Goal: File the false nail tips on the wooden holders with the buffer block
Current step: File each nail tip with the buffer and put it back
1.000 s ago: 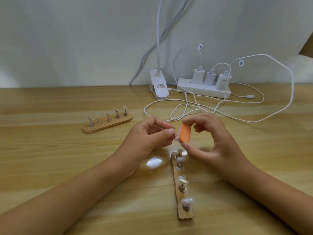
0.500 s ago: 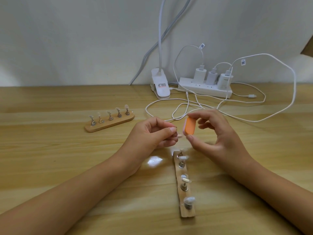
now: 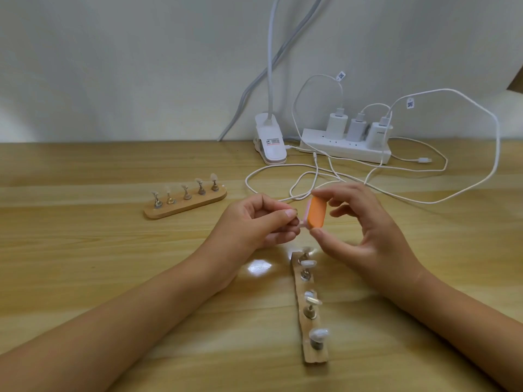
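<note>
My right hand pinches a small orange buffer block between thumb and forefinger. My left hand pinches a small metal nail stand, mostly hidden by the fingers, with its pale nail tip touching the block's pink edge. Just below both hands lies a wooden holder running toward me, carrying several stands with false nail tips. A second wooden holder with several nail tips sits to the left, apart from the hands.
A white power strip with three chargers stands at the back by the wall. Its white cables loop over the table behind my hands. A white clip lamp base sits next to it. The wooden table spreads on the left.
The block has slid a little back and forth against the nail tip. Both hands stay close together above the near holder, shifted slightly upward in view.
</note>
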A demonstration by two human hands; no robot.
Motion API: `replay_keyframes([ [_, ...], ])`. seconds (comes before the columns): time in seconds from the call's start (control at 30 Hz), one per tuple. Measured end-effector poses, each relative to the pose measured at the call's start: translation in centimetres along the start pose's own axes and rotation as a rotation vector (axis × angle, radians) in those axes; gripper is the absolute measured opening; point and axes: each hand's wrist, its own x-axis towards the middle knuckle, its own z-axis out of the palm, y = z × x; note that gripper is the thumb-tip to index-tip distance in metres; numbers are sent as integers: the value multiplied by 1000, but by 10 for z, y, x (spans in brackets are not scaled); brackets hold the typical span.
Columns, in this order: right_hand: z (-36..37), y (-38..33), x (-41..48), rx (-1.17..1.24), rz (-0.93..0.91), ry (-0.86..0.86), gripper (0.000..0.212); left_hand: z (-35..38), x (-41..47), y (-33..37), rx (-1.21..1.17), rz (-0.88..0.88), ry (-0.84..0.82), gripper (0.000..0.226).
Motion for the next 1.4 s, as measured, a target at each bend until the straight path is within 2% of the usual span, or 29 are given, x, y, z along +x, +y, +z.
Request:
replay_keyframes([
  [0.07, 0, -1, 0, -11, -15, -3, 44, 0, 0, 0, -1, -2, -4, 1],
  [0.17, 2, -2, -3, -77, -136, -81, 45, 1, 0, 0, 19, 3, -5, 1],
  [0.3, -1, 2, -1, -80, -62, 11, 45, -1, 1, 1, -42, -15, -3, 3],
  [0.47, -2, 3, -1, -15, -71, -40, 44, -1, 1, -1, 52, 10, -33, 6],
  [0.57, -4, 4, 1, 152, 103, 7, 43, -2, 1, -2, 40, 16, -22, 8],
  [0.73, -16, 13, 8, 424, 391, 212, 44, -3, 2, -3, 59, 99, 65, 12],
  [0.77, -18, 15, 9, 445, 426, 235, 45, -5, 2, -3, 135, 149, 83, 12],
  [0.83, -19, 19, 10, 482, 472, 248, 46, -9, 2, -1, 433, 289, 95, 14],
  [0.9, -18, 20, 10, 494, 496, 237, 49, -11, 1, 0, 728, 408, 43, 19],
  [1.0, -16, 21, 10, 490, 499, 216, 45, -12, 3, -5, 982, 375, -100, 22],
  [1.1, -15, 22, 10, 496, 493, 189, 36, -13, 5, -11, 1107, 344, -161, 23],
  [1.2, -13, 23, 10, 480, 494, 165, 31, -12, 6, -11, 1120, 363, -157, 17],
  [1.33, -14, 23, 9, 459, 491, 160, 33, -14, 8, -10, 974, 352, -37, 43],
  [1.4, -14, 23, 9, 451, 489, 159, 34, -16, 9, -9, 877, 315, 29, 43],
])
